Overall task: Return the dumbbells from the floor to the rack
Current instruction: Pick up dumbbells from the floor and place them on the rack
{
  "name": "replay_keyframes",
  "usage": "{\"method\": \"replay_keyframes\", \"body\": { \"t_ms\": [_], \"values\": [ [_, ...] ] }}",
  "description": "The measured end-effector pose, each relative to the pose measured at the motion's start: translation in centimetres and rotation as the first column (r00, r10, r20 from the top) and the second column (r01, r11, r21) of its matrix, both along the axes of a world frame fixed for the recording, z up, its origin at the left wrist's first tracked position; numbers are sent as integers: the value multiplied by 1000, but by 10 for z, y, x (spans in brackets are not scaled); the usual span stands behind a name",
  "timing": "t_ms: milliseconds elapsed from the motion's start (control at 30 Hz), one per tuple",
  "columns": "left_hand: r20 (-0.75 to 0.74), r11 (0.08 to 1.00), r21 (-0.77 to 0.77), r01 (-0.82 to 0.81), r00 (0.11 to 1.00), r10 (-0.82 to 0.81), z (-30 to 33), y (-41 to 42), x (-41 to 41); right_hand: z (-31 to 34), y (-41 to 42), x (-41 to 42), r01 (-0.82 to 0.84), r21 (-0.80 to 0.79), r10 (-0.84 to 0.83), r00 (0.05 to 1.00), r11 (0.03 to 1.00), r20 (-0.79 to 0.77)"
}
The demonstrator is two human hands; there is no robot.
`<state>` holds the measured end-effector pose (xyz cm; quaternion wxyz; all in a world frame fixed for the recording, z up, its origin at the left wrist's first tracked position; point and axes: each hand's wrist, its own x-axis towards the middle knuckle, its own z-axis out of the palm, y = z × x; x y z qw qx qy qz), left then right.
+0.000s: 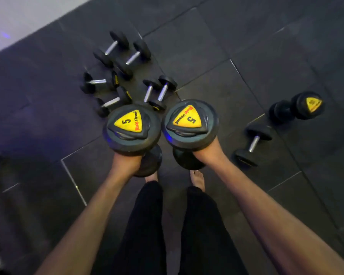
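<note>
Head view, left hand (pixel 125 162) grip closed round upright 5 dumbbell (pixel 131 129) – right hand (pixel 208 150) likewise on its twin (pixel 190 124).

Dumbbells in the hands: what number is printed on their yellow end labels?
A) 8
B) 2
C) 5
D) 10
C: the left-hand dumbbell and the right-hand dumbbell each show a 5 on the yellow triangle, held end-up by the left hand and right hand.
</note>
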<state>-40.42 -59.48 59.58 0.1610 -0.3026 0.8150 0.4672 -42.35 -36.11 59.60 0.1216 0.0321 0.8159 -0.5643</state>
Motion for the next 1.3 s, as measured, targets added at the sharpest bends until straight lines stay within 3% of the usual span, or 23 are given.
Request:
{"method": "replay_keyframes", "body": {
  "t_ms": [167, 300, 467, 633, 767, 900, 967, 1067, 1300],
  "values": [
    [-156, 989, 16, -150, 976, 150, 161, 1, 77, 136, -3, 25, -241, -40, 236, 966, 970, -111],
    [-265, 946, -40, -323, 916, 302, 253, 13, 155, 233, -12, 50, -491, -4, 489, 869, 871, -82],
    [-401, 765, -134, -630, 740, 539, 324, 28, 275, 313, -44, 95, -773, 145, 784, 589, 617, -195],
    [-513, 539, -69, -839, 493, 703, 356, 50, 409, 358, -109, 179, -940, 151, 919, 249, 305, -306],
    [-493, 298, -114, -948, 315, 811, 366, 72, 518, 377, -158, 274, -984, 155, 955, 43, 92, -294],
    [-513, -28, -61, -998, 7, 858, 378, 99, 639, 385, -194, 401, -972, 185, 950, -190, -146, -248],
    [-531, -138, -15, -990, -109, 841, 387, 111, 697, 387, -206, 471, -957, 169, 931, -271, -235, -245],
    [-536, -243, -25, -970, -192, 822, 395, 123, 784, 398, -214, 578, -937, 51, 913, -348, -346, -210],
    [-553, -382, -88, -920, -274, 787, 409, 93, 970, 408, -264, 780, -826, -155, 836, -514, -543, -191]
  ]
}}
